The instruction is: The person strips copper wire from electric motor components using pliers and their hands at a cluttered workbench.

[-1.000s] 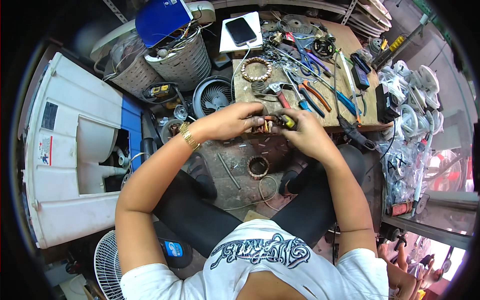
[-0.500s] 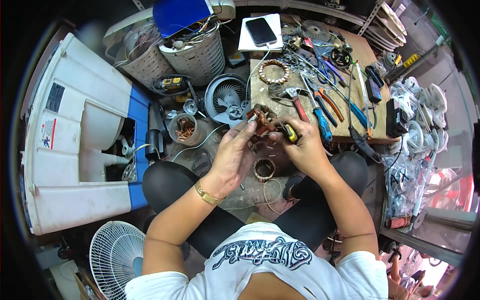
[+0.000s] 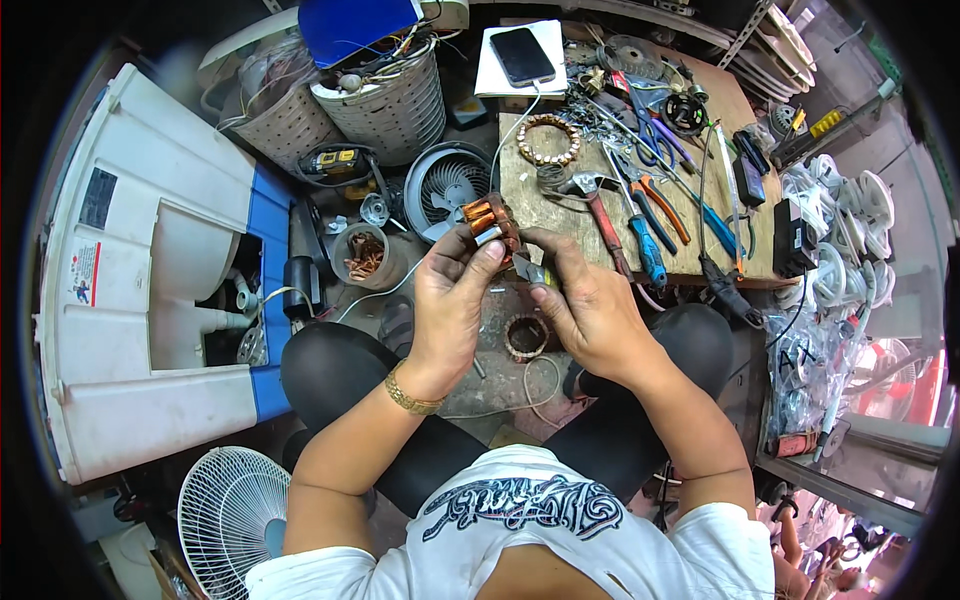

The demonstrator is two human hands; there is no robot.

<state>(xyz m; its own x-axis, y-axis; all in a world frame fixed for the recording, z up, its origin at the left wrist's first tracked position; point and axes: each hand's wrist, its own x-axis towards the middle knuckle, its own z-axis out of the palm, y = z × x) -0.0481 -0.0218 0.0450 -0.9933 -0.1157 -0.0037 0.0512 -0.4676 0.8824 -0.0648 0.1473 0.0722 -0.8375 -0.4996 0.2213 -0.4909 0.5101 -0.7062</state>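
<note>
My left hand [image 3: 450, 305] grips a small motor core with copper windings [image 3: 485, 220], fingers wrapped round it and thumb over its front. My right hand [image 3: 590, 310] holds a yellow-handled blade [image 3: 538, 274], its metal end touching or very near the windings. A wound copper ring [image 3: 548, 140] lies on the wooden bench [image 3: 740, 245], beside a red-handled hammer [image 3: 605, 225] and pliers [image 3: 668, 205]. On the floor below my hands stands another ring core [image 3: 527, 337]. A tub [image 3: 390, 270] of copper scraps is left of my hands.
A blue and white plastic housing [image 3: 120, 400] fills the left side, near a fan cage [image 3: 220, 500]. A phone [image 3: 522, 55] lies on the bench's far corner. Bagged white parts [image 3: 820, 330] are stacked right. Another person [image 3: 790, 545] is partly visible at lower right.
My hands came down toward my lap and the left turned palm up, then rose slightly. The core turned to show its windings, and the blade shows clearly. The camera's view has shifted.
</note>
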